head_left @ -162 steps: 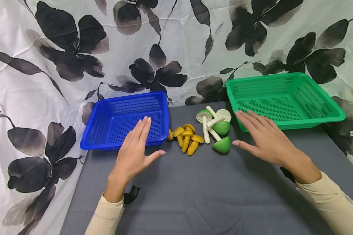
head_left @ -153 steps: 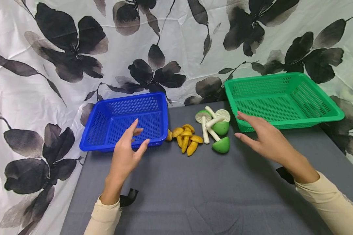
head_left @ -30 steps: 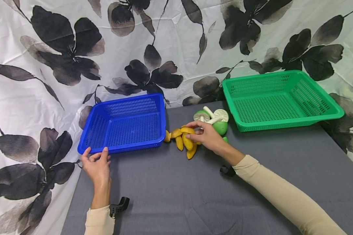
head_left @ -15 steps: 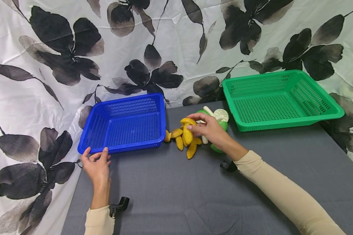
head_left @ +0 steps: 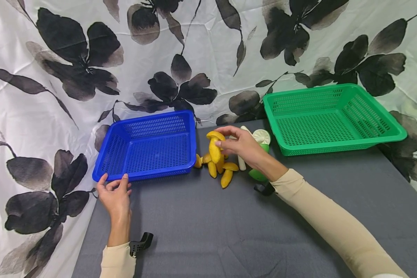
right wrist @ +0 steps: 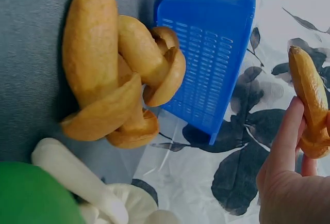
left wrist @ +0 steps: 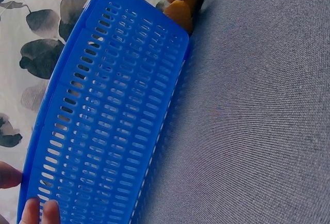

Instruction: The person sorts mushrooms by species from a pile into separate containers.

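Observation:
My right hand (head_left: 244, 148) pinches a yellow toy mushroom (head_left: 215, 148) between thumb and fingers, raised above the pile. In the right wrist view the held mushroom (right wrist: 309, 92) is upright, stem end up. Below it on the cloth lie several more yellow mushrooms (head_left: 227, 178), close to the blue basket's right side. My left hand (head_left: 114, 199) grips the near left rim of the blue plastic basket (head_left: 146, 175). The left wrist view has fingertips (left wrist: 50, 213) against the basket wall and another digit across the rim. No mushrooms show inside the basket.
Green-and-white toy mushrooms (head_left: 261, 137) lie just behind and under my right hand, partly hidden by it. A green plastic basket (head_left: 333, 147) stands at the back right. Grey cloth (head_left: 201, 231) covers the table, and a floral sheet (head_left: 229, 58) hangs behind.
My right hand has taken a yellow mushroom from the pile and lifted it, moving slightly left toward the blue basket. My left hand, earlier above the table, now holds that basket's rim.

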Demonstrator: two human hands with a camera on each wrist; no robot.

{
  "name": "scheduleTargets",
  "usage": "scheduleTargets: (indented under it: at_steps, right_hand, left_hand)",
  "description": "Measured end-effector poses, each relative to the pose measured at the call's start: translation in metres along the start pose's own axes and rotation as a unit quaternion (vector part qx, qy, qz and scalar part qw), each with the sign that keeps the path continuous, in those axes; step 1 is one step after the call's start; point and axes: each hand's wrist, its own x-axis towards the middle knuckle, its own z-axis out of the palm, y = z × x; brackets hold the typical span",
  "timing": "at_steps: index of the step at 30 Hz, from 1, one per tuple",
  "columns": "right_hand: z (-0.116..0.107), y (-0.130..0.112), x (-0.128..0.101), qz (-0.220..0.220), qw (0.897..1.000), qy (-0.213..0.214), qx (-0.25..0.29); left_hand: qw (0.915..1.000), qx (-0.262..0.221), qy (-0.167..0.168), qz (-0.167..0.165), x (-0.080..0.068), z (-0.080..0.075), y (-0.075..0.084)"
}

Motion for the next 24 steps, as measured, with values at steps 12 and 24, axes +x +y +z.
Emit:
scheduleTargets:
  at_steps: [12, 24]
  right_hand:
    - [0.016, -0.009, 0.023, 0.003, 1.0, -0.009, 0.02]
    - [0.037, -0.019, 0.047, -0.001, 0.999, -0.027, 0.026]
  left_hand:
    - [0.9999, -0.011, 0.001, 0.002, 0.0, 0.001, 0.001]
    - [1.0, -0.01, 0.001, 0.001, 0.0, 0.0, -0.001]
